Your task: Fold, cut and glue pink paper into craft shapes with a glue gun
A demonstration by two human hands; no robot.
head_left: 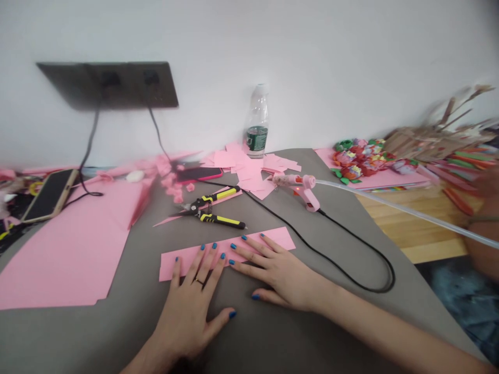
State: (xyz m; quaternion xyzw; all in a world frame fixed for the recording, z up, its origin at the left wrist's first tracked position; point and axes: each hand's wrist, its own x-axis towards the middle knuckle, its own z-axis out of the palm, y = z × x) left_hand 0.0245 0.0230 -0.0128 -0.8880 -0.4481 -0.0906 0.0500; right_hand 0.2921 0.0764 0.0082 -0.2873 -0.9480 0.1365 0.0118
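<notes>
A folded-looking pink paper strip (pixel 283 239) lies across the grey table in front of me. My left hand (pixel 195 301) is spread flat, its fingertips pressing the left half of the strip. On the right half rest the fingers of my right hand (pixel 283 272), also spread, with the thumb on the table. Just beyond the strip are yellow-and-black pruning shears (pixel 222 208), their handles apart. A pink glue gun (pixel 302 188) lies behind my right hand with a long clear glue stick (pixel 390 208) in its back end.
Large pink sheets (pixel 74 249) cover the left side, near a phone (pixel 50 195). Cut pink pieces (pixel 249 171) surround a plastic bottle (pixel 257 124). A black cord (pixel 351 280) loops at right. Paper flowers (pixel 362 158) stand far right, near another person's arm (pixel 481 234).
</notes>
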